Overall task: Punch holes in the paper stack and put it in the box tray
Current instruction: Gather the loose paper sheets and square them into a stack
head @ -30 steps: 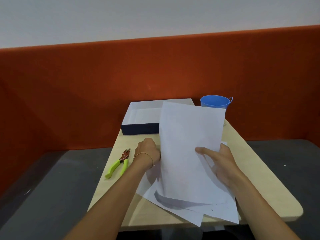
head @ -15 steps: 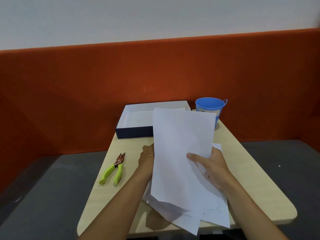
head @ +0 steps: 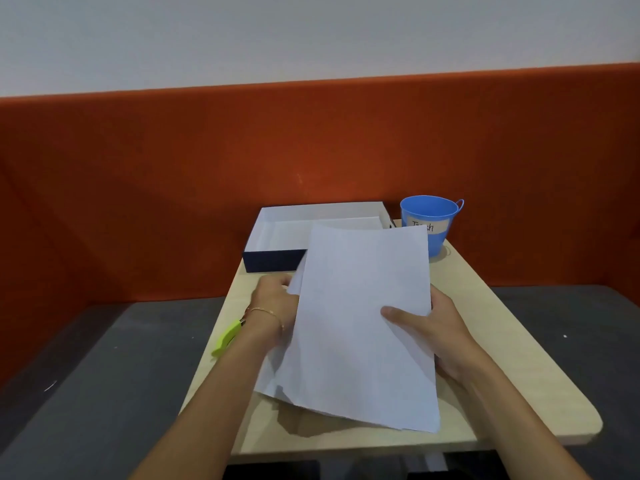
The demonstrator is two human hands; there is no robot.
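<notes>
So the paper stack is being pinched along its right edge by the right grip. The thumb is being laid flat across the front sheet and the other fingers are being hidden behind it. The left edge is being held by the left grip, fingers curled in against the sheets. The fingertips are mostly being covered by paper though, so how deep that hold goes can't be told. A thin bracelet is being worn on that wrist.

The stack is being held up off the counter, tilted, and it's kinda messy, with a couple of sheets being fanned out of line at the lower left. Just left of that wrist, a green-handled punch is being half hidden by the arm. Further back, the box tray, dark outside and white inside, is being overlapped in view by the top of the stack, so the paper isn't in it yet. Just right of the tray, a blue bucket is being partly blocked too, label included. All of it is being backed by an orange partition.
</notes>
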